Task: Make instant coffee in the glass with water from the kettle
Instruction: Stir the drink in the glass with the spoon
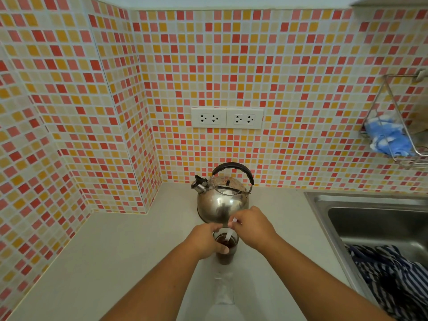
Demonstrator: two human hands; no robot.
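A clear glass of dark brown coffee stands on the pale counter, near its middle. My left hand wraps around the glass from the left. My right hand pinches a thin white stirrer whose lower end dips into the coffee. Just behind the glass sits a shiny steel kettle with a black handle, its spout pointing left and its lid on.
A steel sink lies at the right with a striped cloth in it. A wire rack with a blue cloth hangs on the tiled wall. Two double sockets sit above the kettle. A clear empty wrapper lies near me.
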